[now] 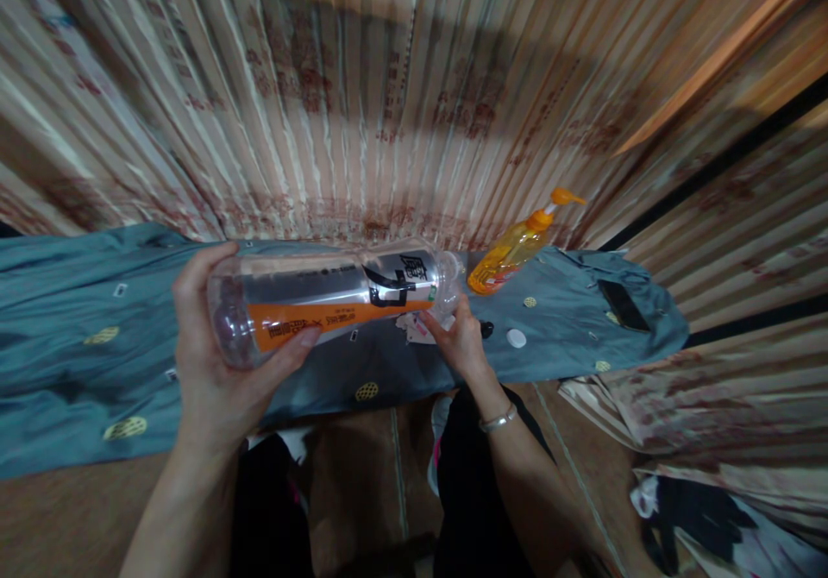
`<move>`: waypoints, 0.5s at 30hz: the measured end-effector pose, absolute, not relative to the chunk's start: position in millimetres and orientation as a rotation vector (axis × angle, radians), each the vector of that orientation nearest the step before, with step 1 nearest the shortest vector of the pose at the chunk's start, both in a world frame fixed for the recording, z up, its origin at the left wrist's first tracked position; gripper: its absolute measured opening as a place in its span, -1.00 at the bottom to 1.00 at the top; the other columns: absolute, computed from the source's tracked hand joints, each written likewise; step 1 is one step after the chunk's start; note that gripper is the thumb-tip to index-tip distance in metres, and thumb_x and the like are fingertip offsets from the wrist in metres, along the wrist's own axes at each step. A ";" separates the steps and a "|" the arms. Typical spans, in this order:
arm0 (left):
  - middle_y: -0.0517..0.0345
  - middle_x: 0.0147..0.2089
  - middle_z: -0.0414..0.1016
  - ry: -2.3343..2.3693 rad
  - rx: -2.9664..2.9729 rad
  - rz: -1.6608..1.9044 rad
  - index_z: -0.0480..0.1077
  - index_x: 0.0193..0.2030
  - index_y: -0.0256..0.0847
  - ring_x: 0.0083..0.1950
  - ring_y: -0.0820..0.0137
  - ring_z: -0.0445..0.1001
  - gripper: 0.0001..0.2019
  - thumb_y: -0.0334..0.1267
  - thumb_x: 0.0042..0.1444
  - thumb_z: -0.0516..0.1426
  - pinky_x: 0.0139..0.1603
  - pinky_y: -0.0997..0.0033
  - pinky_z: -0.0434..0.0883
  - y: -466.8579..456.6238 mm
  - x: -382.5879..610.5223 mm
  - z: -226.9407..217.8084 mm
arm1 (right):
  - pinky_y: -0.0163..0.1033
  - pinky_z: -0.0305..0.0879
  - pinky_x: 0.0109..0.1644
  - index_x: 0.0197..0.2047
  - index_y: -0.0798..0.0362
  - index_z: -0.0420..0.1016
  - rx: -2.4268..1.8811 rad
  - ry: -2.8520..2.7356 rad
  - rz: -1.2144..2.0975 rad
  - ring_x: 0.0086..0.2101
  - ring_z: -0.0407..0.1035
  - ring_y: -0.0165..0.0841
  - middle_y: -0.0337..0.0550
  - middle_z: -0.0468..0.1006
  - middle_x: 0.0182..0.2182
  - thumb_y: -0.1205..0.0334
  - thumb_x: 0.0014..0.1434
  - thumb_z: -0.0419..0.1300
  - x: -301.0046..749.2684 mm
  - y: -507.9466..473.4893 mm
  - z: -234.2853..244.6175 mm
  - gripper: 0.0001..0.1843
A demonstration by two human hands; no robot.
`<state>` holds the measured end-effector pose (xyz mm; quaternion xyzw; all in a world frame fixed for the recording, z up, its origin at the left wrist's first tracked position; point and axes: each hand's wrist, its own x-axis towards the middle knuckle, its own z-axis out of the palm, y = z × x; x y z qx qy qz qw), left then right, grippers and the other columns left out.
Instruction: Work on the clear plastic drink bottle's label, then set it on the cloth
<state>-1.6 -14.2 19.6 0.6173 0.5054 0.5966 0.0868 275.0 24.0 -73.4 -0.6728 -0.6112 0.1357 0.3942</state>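
A large clear plastic bottle point(310, 289) with a silver and orange label lies sideways in the air between my hands, its neck to the right. My left hand point(220, 362) wraps round its base end, thumb along the label. At the other end my right hand point(461, 336) has its fingers closed at the neck; part of them is hidden behind the bottle. A white round cap point(516, 338) lies on the cloth right of my right hand. Below the bottle is a whitish piece point(414, 329), partly covered, whose kind I cannot make out.
An orange pump bottle point(508, 259) stands behind my right hand. A dark phone point(622, 305) rests on the right end of the teal patterned cloth point(323, 388). Pleated curtains point(388, 129) hang behind, and a bag-like bundle point(705, 518) sits on the floor at right.
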 end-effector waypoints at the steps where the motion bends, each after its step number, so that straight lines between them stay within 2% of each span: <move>1: 0.06 0.15 0.34 1.508 1.839 1.774 0.20 0.28 0.04 0.18 0.08 0.36 -0.03 -0.05 -0.36 0.43 0.23 -0.11 0.29 -14.2 -1.7 19.5 | -0.10 0.47 -0.20 0.14 0.12 0.30 -1.708 -1.552 0.346 -0.21 0.59 -0.06 0.06 0.67 -0.21 -0.02 0.07 0.30 274.9 24.1 -73.3 -0.36; 15: 0.09 0.11 0.34 1.465 1.783 1.788 0.22 0.26 0.08 0.14 0.10 0.36 -0.01 -0.06 -0.41 0.45 0.22 -0.12 0.29 -14.2 0.0 18.6 | -0.06 0.48 -0.21 0.11 0.12 0.32 -1.635 -1.556 0.355 -0.23 0.58 -0.05 0.08 0.67 -0.20 -0.03 0.09 0.27 276.3 24.2 -74.7 -0.40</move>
